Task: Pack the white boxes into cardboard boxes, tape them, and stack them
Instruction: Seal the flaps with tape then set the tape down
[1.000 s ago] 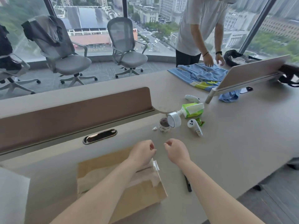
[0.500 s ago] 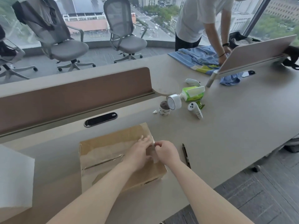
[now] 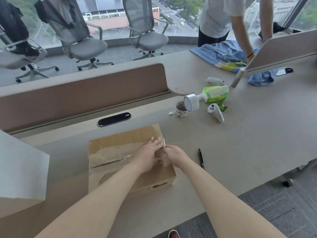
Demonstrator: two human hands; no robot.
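So this is the taping step. The cardboard box (image 3: 118, 148) sits closed on the near middle of the desk, flaps down, nothing stacked on it yet. The left hand (image 3: 148, 154) lies flat on the right end of the lid, fingers straight, pressing down. The right hand (image 3: 175, 156) is right beside it with curled fingers, and looks to be pinching the loose end of the clear tape (image 3: 111, 160) at the box's right edge. That strip already runs along the seam, a bit wrinkly.

My guess for the next move: fold that end down over the right side and rub it flat while the left hand keeps the lid from popping. It needs a firm wipe, since thin tape likes to crease or stick to fingers.

Room-wise, there's a big window wall (image 3: 109, 12) at the far side with a city view. Then comes the long beige desk (image 3: 248, 148), a brown divider (image 3: 82, 93) and three office chairs (image 3: 82, 43). Another person (image 3: 217, 16) stands far right over a blue cloth (image 3: 223, 54).

A white box (image 3: 20, 169) waits at the near left. Smaller bits sit to the far right of the cardboard box: a green tissue pack (image 3: 215, 94), two tape rolls (image 3: 191, 102) and a white remote (image 3: 215, 113). A pen (image 3: 201, 158) lies just right of the hands.
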